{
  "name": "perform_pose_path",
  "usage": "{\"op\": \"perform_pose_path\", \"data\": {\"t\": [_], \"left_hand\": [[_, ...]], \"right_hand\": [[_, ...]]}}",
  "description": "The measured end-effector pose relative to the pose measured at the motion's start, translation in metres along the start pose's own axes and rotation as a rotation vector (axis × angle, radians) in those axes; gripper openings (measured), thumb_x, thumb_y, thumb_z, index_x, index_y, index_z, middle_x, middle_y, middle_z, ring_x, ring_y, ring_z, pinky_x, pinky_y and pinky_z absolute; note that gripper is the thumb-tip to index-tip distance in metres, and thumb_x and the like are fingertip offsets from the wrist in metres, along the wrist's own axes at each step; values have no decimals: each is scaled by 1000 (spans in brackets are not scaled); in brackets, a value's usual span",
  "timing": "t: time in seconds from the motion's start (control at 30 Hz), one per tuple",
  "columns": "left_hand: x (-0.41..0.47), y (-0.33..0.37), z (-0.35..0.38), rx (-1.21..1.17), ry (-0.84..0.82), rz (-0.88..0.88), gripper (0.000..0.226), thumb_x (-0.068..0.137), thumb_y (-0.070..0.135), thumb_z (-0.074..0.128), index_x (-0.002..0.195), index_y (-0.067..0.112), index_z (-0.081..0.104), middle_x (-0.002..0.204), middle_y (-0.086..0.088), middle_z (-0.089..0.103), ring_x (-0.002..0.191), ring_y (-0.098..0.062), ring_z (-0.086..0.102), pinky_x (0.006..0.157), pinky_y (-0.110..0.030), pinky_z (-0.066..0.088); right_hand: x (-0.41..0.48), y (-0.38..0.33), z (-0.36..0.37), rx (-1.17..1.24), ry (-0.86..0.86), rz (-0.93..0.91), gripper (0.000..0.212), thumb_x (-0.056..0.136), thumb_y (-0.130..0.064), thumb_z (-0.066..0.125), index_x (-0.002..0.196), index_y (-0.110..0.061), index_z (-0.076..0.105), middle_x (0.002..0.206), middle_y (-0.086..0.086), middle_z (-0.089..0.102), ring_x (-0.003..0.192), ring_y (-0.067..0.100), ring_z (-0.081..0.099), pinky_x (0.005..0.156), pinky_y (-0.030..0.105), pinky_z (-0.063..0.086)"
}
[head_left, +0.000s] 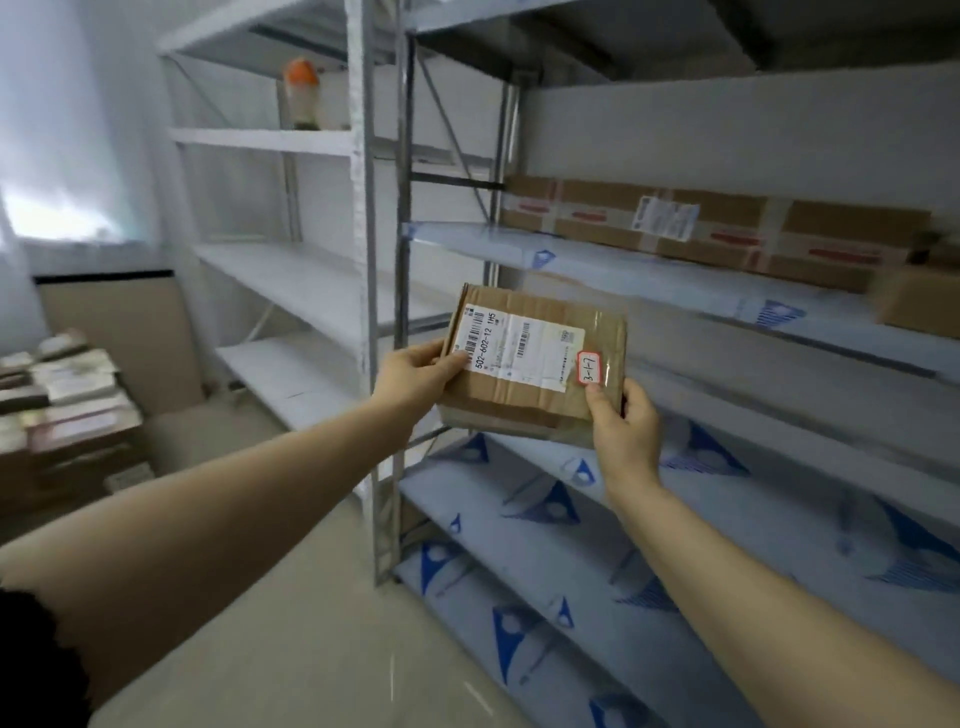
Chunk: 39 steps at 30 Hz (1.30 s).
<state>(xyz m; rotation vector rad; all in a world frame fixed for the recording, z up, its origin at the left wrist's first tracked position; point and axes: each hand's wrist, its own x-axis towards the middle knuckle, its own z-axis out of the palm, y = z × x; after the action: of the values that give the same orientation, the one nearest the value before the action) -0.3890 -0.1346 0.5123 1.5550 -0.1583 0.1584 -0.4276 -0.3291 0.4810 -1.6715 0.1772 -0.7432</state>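
Observation:
A small brown cardboard parcel (535, 395) is held up in front of the metal shelving. It carries a white shipping label with barcodes and a small red-edged sticker marked 3-1-7. My left hand (415, 376) grips its left edge, thumb on the label. My right hand (626, 421) grips its lower right corner, thumb just under the sticker. The parcel hangs in the air just in front of a shelf board (779, 462) covered in blue-printed film.
A long taped carton (727, 228) and a smaller box (917, 301) lie on the higher shelf at right. The left rack (291, 291) is white, with an orange-capped bottle (301, 93) up high. Stacked parcels (62, 400) stand at the far left on the floor.

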Motion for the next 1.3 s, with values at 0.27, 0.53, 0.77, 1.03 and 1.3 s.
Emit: {"op": "perform_pose_path", "data": {"t": [0.27,0.53,0.77,1.03,1.3], "left_hand": [[61,-74,-237,169,362,-163,24,93,27,60,111,14,71,88,5,67,86,-11,61,74,-21,47],[145,-129,-366,180,494,-268,30,94,26,59,117,10,67,97,-2,69,96,-19,65,93,-34,51],[255,-185,-451,255,567,-325,31,96,30,54,123,15,62,103,0,67,98,-16,63,82,-28,51],[409,-220,-547,302,707,-428,34,97,28,52,128,15,57,103,1,63,89,-10,60,68,-22,49],[523,-270,-674,301,885,-520,32,97,28,53,125,15,60,106,-1,63,101,-19,60,92,-36,51]], "right_hand": [[-42,24,269,66,-349,155,19,93,-29,57,109,-19,58,98,-2,63,87,14,58,70,27,45],[-27,61,446,-2,-541,230,21,93,-31,58,106,-15,62,102,3,67,95,21,63,87,42,53],[35,115,606,87,-733,339,36,91,-24,62,124,-9,55,111,4,64,92,14,61,62,19,46],[130,152,804,74,-1019,374,35,87,-16,67,118,-19,51,105,-3,62,82,3,60,53,11,49],[157,188,1007,-6,-1106,434,29,88,-25,65,115,-13,61,105,2,68,93,18,66,87,41,55]]}}
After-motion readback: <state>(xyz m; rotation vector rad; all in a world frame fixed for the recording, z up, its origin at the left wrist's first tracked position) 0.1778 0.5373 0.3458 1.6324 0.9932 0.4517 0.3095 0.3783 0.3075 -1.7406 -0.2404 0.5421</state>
